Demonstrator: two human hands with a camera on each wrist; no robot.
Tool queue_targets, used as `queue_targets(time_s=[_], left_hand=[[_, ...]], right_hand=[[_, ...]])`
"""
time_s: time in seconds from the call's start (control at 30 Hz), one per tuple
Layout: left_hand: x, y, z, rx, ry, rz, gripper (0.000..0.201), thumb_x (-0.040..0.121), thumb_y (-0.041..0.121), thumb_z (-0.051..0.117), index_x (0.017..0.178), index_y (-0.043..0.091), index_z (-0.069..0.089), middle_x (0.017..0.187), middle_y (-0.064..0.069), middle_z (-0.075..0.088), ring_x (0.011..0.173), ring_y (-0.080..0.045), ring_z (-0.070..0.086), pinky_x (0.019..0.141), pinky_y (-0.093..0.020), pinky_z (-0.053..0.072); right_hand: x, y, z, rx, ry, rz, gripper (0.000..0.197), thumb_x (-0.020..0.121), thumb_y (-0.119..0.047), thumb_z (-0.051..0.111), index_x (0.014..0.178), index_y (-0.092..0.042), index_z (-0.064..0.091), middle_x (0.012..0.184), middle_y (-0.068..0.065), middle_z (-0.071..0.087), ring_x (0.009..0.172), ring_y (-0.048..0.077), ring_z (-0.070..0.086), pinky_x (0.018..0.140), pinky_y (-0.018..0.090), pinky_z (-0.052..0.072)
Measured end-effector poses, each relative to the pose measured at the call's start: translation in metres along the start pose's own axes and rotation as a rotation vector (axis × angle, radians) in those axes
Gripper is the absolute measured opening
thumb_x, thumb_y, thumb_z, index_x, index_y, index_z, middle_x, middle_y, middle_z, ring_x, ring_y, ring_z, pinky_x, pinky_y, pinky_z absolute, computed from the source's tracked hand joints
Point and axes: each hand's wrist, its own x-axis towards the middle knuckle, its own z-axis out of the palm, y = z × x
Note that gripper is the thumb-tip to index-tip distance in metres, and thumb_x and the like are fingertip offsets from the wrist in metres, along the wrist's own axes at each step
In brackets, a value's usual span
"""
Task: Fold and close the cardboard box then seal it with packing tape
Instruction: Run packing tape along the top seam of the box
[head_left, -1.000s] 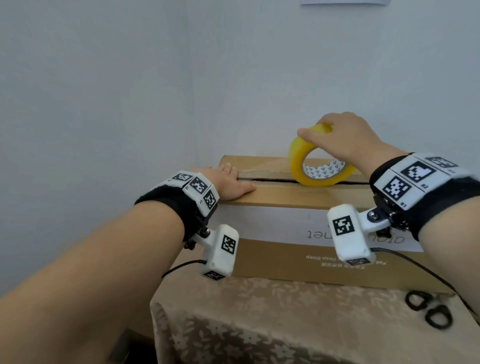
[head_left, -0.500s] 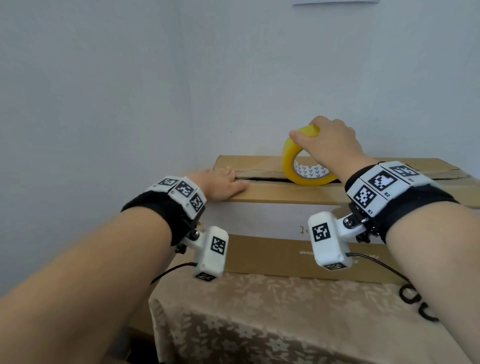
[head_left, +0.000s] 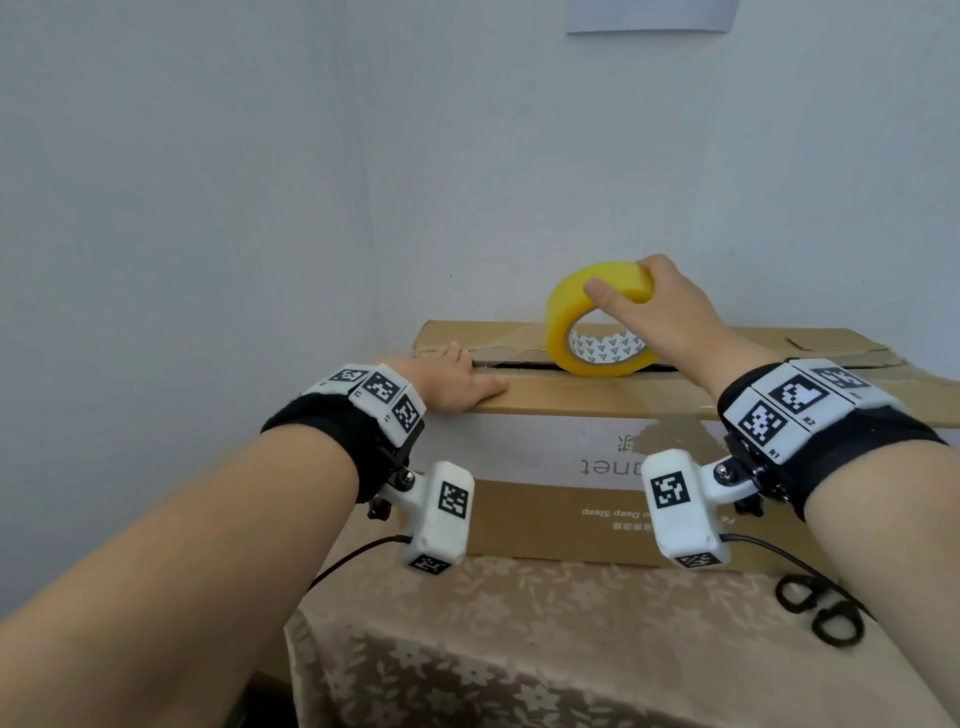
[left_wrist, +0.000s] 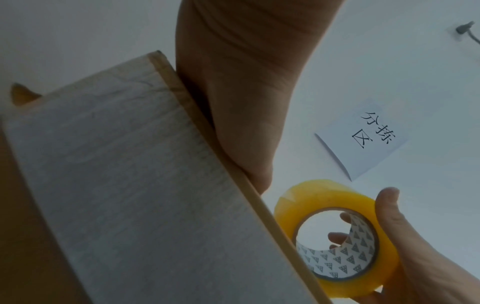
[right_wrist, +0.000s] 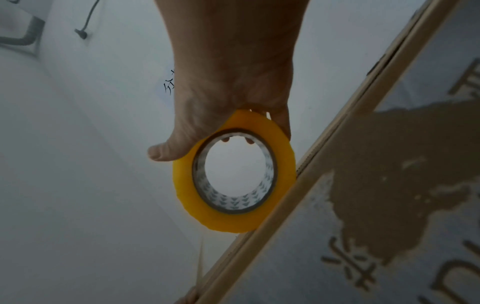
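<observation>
the cardboard box (head_left: 597, 400) is set on a table covered with a floral cloth (head_left: 519, 649), its top flaps folded down with a dark seam between them. the left hand (head_left: 452, 382) is laid flat, fingers straight, on the box's near flap at its left end. the yellow tape roll (head_left: 592, 317) is stood on edge over the seam, gripped from above by the right hand (head_left: 660, 306). black scissors (head_left: 821, 610) are seen just in front of the box.
</observation>
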Motion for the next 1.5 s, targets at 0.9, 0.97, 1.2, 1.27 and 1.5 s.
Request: queue_targets(time_s=[0.9,0.97,1.2,1.27,1.5], left_hand=[[-0.014,-0.018,0.002,-0.071,0.264,0.110,0.048,0.101,0.033,0.024,0.106,0.003,0.061,0.116,-0.017,0.061,0.105,-0.030,0.055,0.090,-0.035,0.042],[-0.010,-0.002,0.005,-0.120,0.223,0.159,0.046,0.101,0.036,0.023,0.129,0.011,0.052,0.143,-0.008,0.045,0.128,-0.027,0.043,0.106,-0.036,0.032],[0.024,0.007,-0.001,-0.075,0.229,0.080,0.079,0.079,0.076,0.035,0.140,0.027,0.033,0.150,0.001,0.030,0.138,-0.025,0.027,0.112,-0.047,0.021],[0.030,0.005,0.001,-0.134,0.233,0.102,0.077,0.071,0.084,0.039,0.120,0.025,0.045,0.128,0.001,0.050,0.114,-0.022,0.048,0.097,-0.042,0.037],[0.038,0.001,-0.005,-0.038,0.207,0.142,0.088,0.069,0.088,0.033,0.124,0.021,0.050,0.125,-0.001,0.053,0.114,-0.023,0.049,0.101,-0.042,0.037]], right_hand=[[0.020,-0.007,0.009,-0.013,0.057,0.022,0.058,0.083,-0.068,0.050,0.101,-0.012,0.052,0.088,-0.001,0.052,0.084,0.019,0.049,0.066,0.028,0.037],[0.020,-0.004,0.005,0.062,0.062,0.015,0.062,0.086,-0.066,0.047,0.118,-0.014,0.058,0.112,0.000,0.058,0.103,0.018,0.051,0.084,0.030,0.039],[0.016,0.008,0.008,0.291,0.051,0.134,0.058,0.080,-0.070,0.052,0.114,-0.024,0.045,0.109,-0.003,0.056,0.105,0.018,0.053,0.082,0.031,0.037],[0.012,0.012,0.012,0.329,0.115,0.123,0.054,0.081,-0.069,0.051,0.111,-0.025,0.042,0.098,-0.012,0.052,0.097,0.012,0.051,0.075,0.024,0.037],[-0.003,0.018,0.033,0.416,0.326,0.116,0.066,0.076,-0.074,0.052,0.118,-0.024,0.041,0.114,-0.002,0.051,0.099,0.011,0.051,0.077,0.022,0.039]])
